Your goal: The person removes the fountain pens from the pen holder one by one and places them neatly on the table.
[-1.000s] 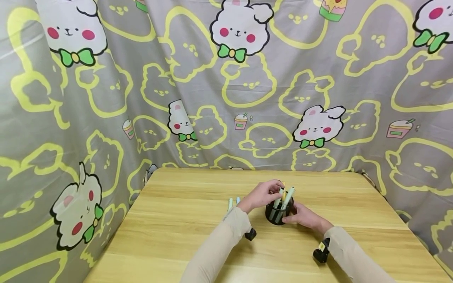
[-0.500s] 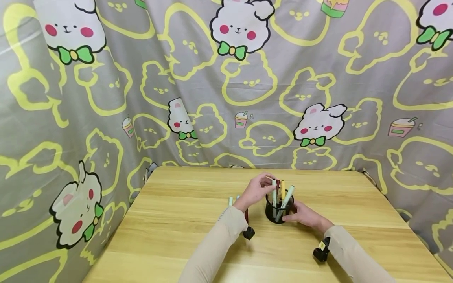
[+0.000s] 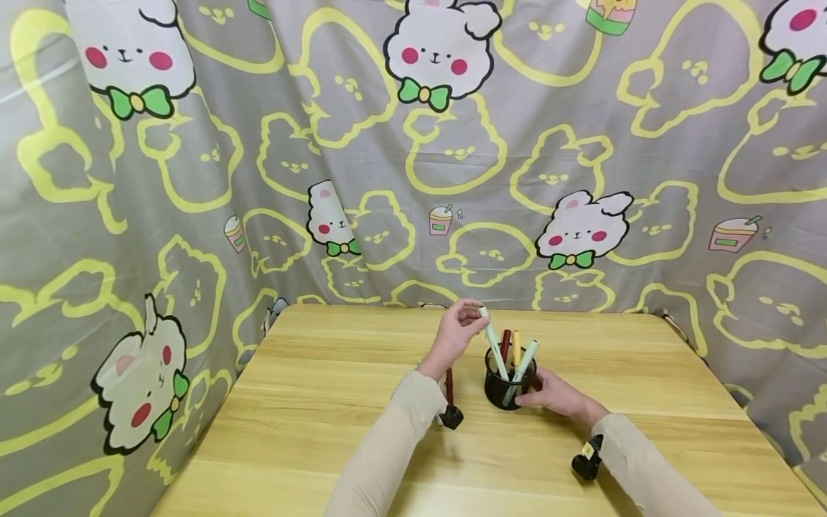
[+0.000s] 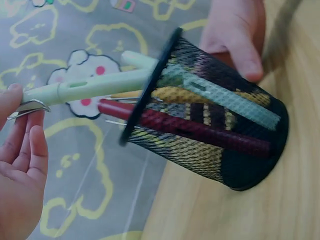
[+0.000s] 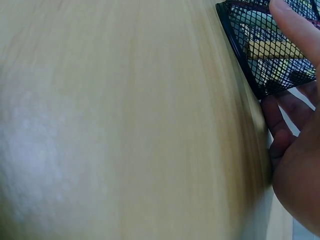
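A black mesh pen holder (image 3: 494, 393) stands upright on the table. My left hand (image 3: 454, 334) pinches a pale green pen (image 4: 80, 86) near its silver clip; the pen leans left, its lower end inside the holder. Also in the holder are a dark red pen (image 3: 506, 343), a yellow pen (image 3: 516, 343) and another pale green pen (image 3: 528, 355). My right hand (image 3: 563, 396) grips the holder low on its right side, thumb in front; in the right wrist view its fingers (image 5: 295, 107) reach round the mesh.
On the wooden table (image 3: 291, 424), a dark red stick-like thing (image 3: 450, 386) shows beside my left wrist, partly hidden by the sleeve. Black wrist cameras (image 3: 586, 459) hang below both sleeves. A patterned grey curtain (image 3: 368, 165) hangs behind the table and along its left side.
My left hand has moved up and left, away from the holder's middle. The pale green pen has risen with it and now tilts left. The right hand and holder have stayed in place.
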Demonstrator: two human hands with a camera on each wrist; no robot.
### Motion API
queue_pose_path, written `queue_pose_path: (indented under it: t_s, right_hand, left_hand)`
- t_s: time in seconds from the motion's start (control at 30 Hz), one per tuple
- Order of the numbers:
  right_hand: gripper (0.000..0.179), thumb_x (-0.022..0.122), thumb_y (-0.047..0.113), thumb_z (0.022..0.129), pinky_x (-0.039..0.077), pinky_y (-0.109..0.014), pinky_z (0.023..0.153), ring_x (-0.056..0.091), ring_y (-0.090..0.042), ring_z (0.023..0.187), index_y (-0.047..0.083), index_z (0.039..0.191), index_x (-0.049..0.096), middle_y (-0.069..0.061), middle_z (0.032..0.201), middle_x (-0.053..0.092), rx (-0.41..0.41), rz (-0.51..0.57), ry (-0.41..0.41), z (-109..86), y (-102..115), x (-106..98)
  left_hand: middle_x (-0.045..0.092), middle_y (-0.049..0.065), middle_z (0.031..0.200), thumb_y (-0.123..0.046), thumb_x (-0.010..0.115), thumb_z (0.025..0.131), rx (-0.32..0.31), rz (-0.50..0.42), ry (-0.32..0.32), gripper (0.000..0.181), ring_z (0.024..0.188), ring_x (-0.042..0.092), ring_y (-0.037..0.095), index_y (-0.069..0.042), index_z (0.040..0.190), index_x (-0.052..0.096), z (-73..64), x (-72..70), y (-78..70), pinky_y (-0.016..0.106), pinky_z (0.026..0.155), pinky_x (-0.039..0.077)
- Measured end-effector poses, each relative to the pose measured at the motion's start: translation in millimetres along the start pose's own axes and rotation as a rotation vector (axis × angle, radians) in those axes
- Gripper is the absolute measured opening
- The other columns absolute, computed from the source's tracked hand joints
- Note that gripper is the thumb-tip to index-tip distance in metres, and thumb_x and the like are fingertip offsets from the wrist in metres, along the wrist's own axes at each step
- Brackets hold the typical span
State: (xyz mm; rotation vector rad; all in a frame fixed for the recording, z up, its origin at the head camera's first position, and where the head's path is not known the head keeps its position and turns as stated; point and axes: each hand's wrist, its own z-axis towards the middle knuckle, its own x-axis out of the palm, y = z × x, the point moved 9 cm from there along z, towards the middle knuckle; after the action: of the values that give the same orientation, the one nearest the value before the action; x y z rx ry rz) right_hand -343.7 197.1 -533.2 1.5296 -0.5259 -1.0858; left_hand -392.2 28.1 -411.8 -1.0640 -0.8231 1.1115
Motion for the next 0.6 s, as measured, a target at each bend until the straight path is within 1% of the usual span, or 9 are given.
queue_pose_path:
  t_s: [0.07,0.13,0.2,0.27,0.3,0.37,0.43,0.5,0.6]
  right_hand:
    - [0.067,0.075,0.013,0.080,0.032,-0.021,0.099,0.032,-0.040,0.130,-0.004,0.136,0.043,-0.024,0.140,0.041,0.000,0.005,-0.003,-0.7,-1,0]
    - [0.066,0.075,0.012,0.081,0.031,-0.019,0.098,0.031,-0.042,0.130,-0.006,0.135,0.043,-0.026,0.139,0.041,-0.009,0.010,0.001,-0.8,0,0]
    - [0.065,0.074,0.011,0.081,0.030,-0.016,0.097,0.029,-0.043,0.131,-0.007,0.136,0.042,-0.026,0.139,0.041,-0.019,0.023,0.008,-0.7,2,1]
    - [0.066,0.073,0.010,0.082,0.030,-0.015,0.096,0.030,-0.042,0.131,-0.007,0.136,0.041,-0.027,0.139,0.041,-0.023,0.035,0.017,-0.3,3,1]
    - [0.066,0.073,0.009,0.082,0.030,-0.014,0.095,0.030,-0.042,0.130,-0.007,0.137,0.040,-0.026,0.139,0.041,-0.026,0.040,0.021,-0.1,3,1]
    - [0.067,0.073,0.009,0.082,0.030,-0.015,0.096,0.031,-0.041,0.130,-0.006,0.138,0.039,-0.026,0.139,0.041,-0.032,0.042,0.023,0.6,3,1]
    - [0.067,0.073,0.009,0.082,0.030,-0.015,0.096,0.031,-0.040,0.130,-0.006,0.138,0.040,-0.025,0.140,0.041,-0.030,0.040,0.021,1.4,2,1]
    - [0.068,0.073,0.009,0.082,0.030,-0.015,0.096,0.030,-0.042,0.131,-0.006,0.138,0.039,-0.026,0.140,0.040,-0.032,0.035,0.022,1.5,1,1]
    - [0.070,0.074,0.010,0.081,0.029,-0.014,0.096,0.027,-0.041,0.132,-0.006,0.139,0.038,-0.025,0.142,0.038,-0.010,0.039,0.018,0.8,-1,1]
  left_hand:
    - [0.066,0.008,0.093,-0.005,0.068,0.087,-0.007,-0.033,-0.028,0.031,0.080,0.061,0.013,0.001,0.115,0.057,1.1,-6.6,-2.9,0.044,0.081,0.051]
    - [0.066,0.005,0.091,-0.007,0.069,0.087,-0.017,-0.032,-0.044,0.031,0.080,0.061,0.012,-0.002,0.116,0.058,1.7,-15.0,-4.6,0.048,0.082,0.050]
    - [0.066,0.002,0.090,-0.009,0.070,0.086,-0.018,-0.019,-0.057,0.032,0.079,0.061,0.011,-0.004,0.116,0.060,1.7,-25.2,-7.6,0.043,0.081,0.051]
    - [0.065,0.001,0.088,-0.009,0.069,0.087,-0.023,0.004,-0.061,0.032,0.078,0.061,0.010,-0.002,0.117,0.060,-1.7,-34.8,-16.5,0.042,0.079,0.051]
    - [0.065,0.001,0.088,-0.010,0.069,0.087,-0.027,0.025,-0.064,0.032,0.079,0.061,0.010,-0.002,0.117,0.060,-3.9,-40.0,-21.0,0.038,0.077,0.052]
    - [0.065,0.002,0.090,-0.010,0.068,0.088,-0.033,0.060,-0.068,0.033,0.079,0.061,0.009,0.000,0.118,0.060,-8.5,-50.9,-28.3,0.031,0.073,0.051]
    - [0.066,0.004,0.093,-0.009,0.067,0.089,-0.058,0.095,-0.068,0.033,0.082,0.061,0.010,0.000,0.120,0.059,-14.1,-62.0,-32.9,0.030,0.072,0.050]
    - [0.066,0.006,0.095,-0.011,0.067,0.089,-0.075,0.130,-0.068,0.033,0.085,0.062,0.012,-0.001,0.120,0.060,-15.5,-75.5,-25.6,0.025,0.069,0.049]
    - [0.067,0.008,0.098,-0.012,0.068,0.088,-0.116,0.151,-0.074,0.034,0.086,0.063,0.016,-0.003,0.120,0.060,-15.7,-97.7,-7.5,0.025,0.068,0.048]
